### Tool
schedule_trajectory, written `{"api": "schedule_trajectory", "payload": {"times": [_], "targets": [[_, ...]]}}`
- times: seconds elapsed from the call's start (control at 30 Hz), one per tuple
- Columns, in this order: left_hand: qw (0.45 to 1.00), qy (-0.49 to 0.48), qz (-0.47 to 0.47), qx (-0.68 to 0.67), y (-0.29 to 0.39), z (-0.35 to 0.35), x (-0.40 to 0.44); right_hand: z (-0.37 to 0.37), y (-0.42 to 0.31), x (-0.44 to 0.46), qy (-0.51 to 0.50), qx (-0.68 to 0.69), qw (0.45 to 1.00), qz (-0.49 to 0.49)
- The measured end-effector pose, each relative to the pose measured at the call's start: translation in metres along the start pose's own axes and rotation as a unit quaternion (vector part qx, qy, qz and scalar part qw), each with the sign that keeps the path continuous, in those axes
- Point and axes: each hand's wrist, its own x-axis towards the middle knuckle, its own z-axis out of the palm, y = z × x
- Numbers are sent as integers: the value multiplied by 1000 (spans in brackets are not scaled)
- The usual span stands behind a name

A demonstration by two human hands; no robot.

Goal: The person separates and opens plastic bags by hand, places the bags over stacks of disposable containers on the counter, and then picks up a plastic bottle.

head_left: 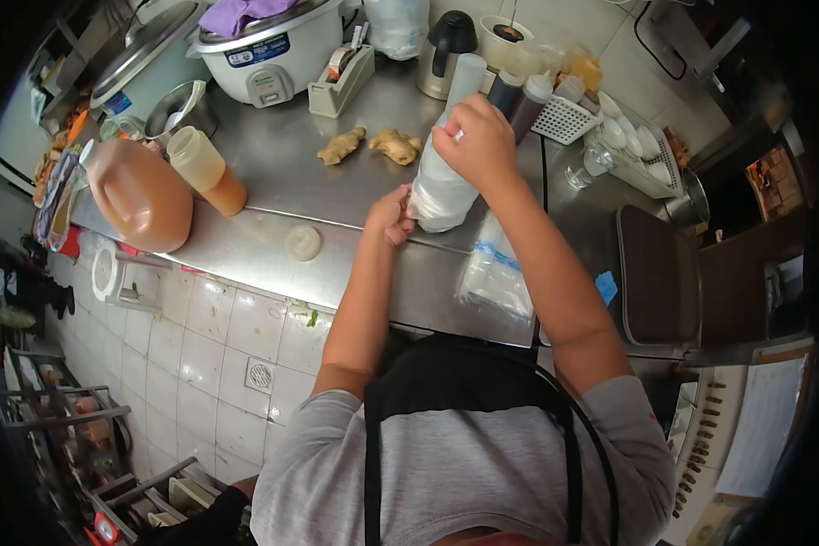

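Observation:
A roll of clear plastic (441, 187), likely bags or film, is tilted over the steel counter. My right hand (478, 141) is closed in a fist round its upper part. Beyond that fist a pale cylinder (468, 75) sticks up; I cannot tell if it is the roll's core. My left hand (391, 217) is at the roll's lower left edge, its fingers closed against the plastic. Two pieces of ginger (395, 146) lie just left of the roll. A flat packet of clear bags with blue print (498, 278) lies beneath my right forearm.
Left on the counter (282, 196) stand a large jug of orange liquid (141, 196), an uncapped squeeze bottle (211, 173) and a round lid (303, 243). Behind are a rice cooker (266, 68), a tape dispenser (341, 82) and a thermos (448, 55). Sauce bottles (530, 105) stand at right.

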Motion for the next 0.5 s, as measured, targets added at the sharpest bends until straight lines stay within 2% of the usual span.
{"api": "schedule_trajectory", "payload": {"times": [0.13,0.33,0.43,0.5], "targets": [[995,-44,-58,-70,11,-3,-5,-4,4,-2,6,68,997,-22],[995,-5,-48,-88,24,10,-10,-12,14,-3,-7,150,987,-58],[996,9,61,57,15,18,-1,-14,11,-2,-20,177,982,-66],[979,101,139,107,4,21,11,-13,9,-2,-29,190,979,-71]]}}
